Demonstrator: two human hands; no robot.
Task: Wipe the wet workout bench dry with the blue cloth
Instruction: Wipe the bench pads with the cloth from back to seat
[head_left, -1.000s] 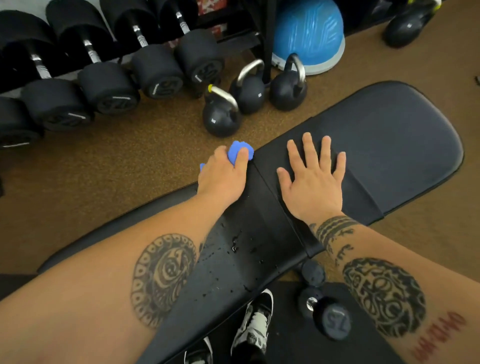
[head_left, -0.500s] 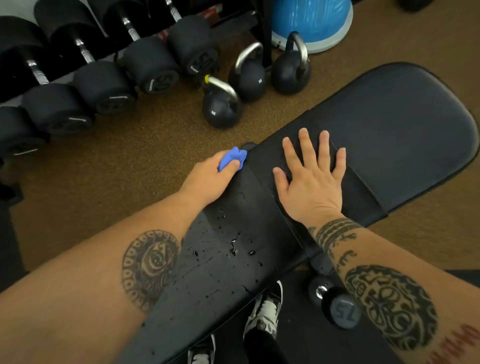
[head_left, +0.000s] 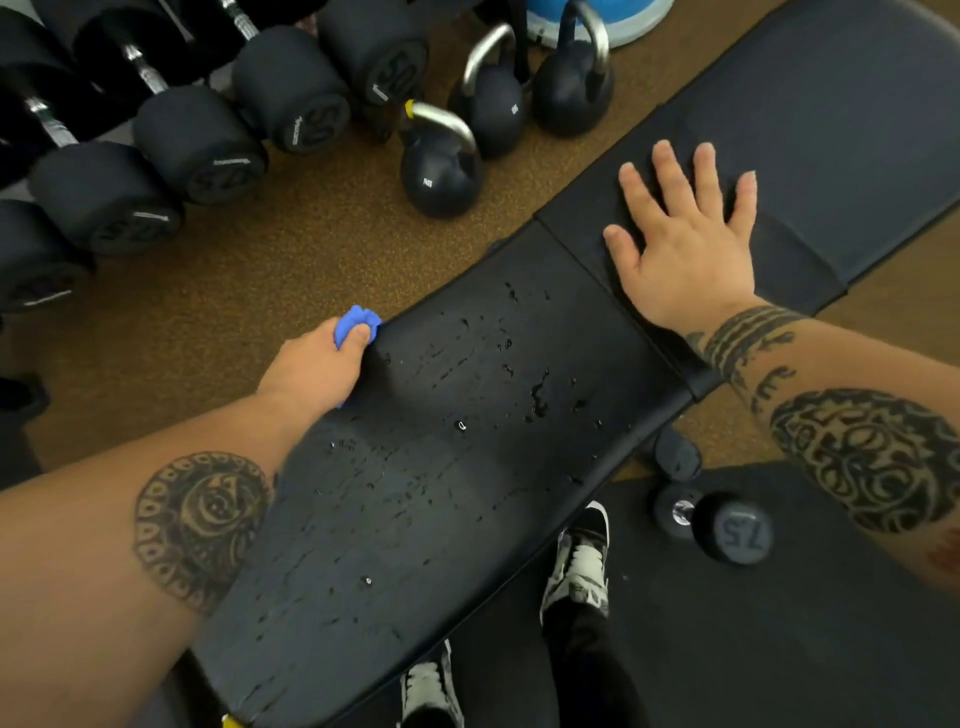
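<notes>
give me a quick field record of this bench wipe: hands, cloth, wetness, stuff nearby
left hand: grips the blue cloth at the bench seat pad's far edge
right hand: flat, fingers spread, on the back pad
wetness: droplets scattered across the bench seat pad, not yet dry
floor: three kettlebells, one dumbbell marked 75

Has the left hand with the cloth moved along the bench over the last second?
Yes. The left hand, gripping the cloth, has slid left along the far edge of the bench, away from the seam it was beside.
</notes>
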